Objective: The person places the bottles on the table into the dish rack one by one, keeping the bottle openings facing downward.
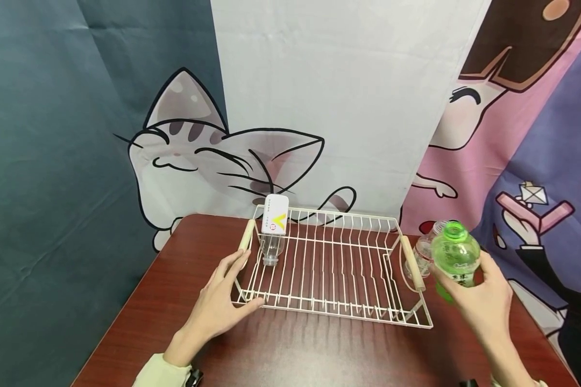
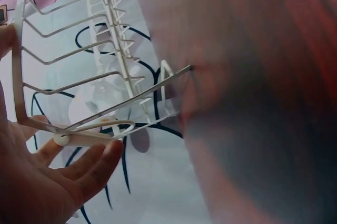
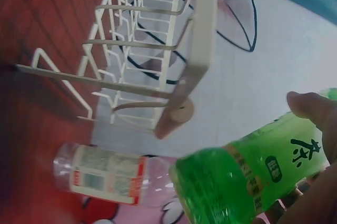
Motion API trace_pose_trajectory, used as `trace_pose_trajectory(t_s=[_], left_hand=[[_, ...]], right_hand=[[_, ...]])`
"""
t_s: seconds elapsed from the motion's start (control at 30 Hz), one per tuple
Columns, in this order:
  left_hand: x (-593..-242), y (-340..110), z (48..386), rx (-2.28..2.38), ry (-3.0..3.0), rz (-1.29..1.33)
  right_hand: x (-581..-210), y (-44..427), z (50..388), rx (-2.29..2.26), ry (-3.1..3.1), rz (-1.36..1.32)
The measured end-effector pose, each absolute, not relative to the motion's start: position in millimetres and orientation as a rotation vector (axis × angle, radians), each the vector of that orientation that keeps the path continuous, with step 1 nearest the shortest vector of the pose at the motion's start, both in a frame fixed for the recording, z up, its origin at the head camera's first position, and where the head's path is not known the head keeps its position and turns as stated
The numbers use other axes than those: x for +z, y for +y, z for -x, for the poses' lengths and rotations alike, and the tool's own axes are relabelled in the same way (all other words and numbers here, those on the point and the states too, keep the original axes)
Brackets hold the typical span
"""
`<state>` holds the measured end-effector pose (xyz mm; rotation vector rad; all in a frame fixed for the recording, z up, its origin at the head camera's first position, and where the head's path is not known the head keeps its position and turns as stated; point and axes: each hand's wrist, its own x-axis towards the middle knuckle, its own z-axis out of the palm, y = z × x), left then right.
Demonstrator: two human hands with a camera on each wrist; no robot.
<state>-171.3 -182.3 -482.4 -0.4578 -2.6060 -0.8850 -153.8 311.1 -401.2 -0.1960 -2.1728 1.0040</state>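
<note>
A white wire rack (image 1: 319, 309) with wooden handles stands on the table. My left hand (image 1: 219, 301) rests at its left end, fingers spread by the handle (image 2: 87, 139) and thumb at the front rim. Around a green bottle (image 1: 455, 255) the fingers of my right hand (image 1: 486, 298) are curled, just right of the rack; in the right wrist view the bottle (image 3: 247, 174) is tilted beside the rack's end. Behind it a clear bottle with a red-and-white label (image 3: 108, 175) stands on the table. Inside the rack, at the left, is a clear bottle (image 1: 272, 247) topped by a white box-like part (image 1: 275, 214).
The dark red table (image 1: 150, 301) reaches back to a printed curtain (image 1: 339, 97) with cartoon figures, close behind the rack. The rack's right handle (image 1: 412, 263) stands between the rack's slots and the two bottles at the right.
</note>
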Motion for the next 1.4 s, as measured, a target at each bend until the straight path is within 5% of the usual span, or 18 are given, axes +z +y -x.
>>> trace_pose_trajectory(t_s=[0.33,0.8,1.4], left_hand=[[-476,-184,171,-0.790,-2.615,0.483],[-464,-173,173,-0.808,-2.547,0.507],[-421,-105,177,-0.830,-2.250,0.854]], right_hand=[[-387,297,162,0.646,-2.102,-0.309],[-384,271,166,0.400,-2.014,-0.522],[-386,221,159,0.290,-1.992,-0.681]])
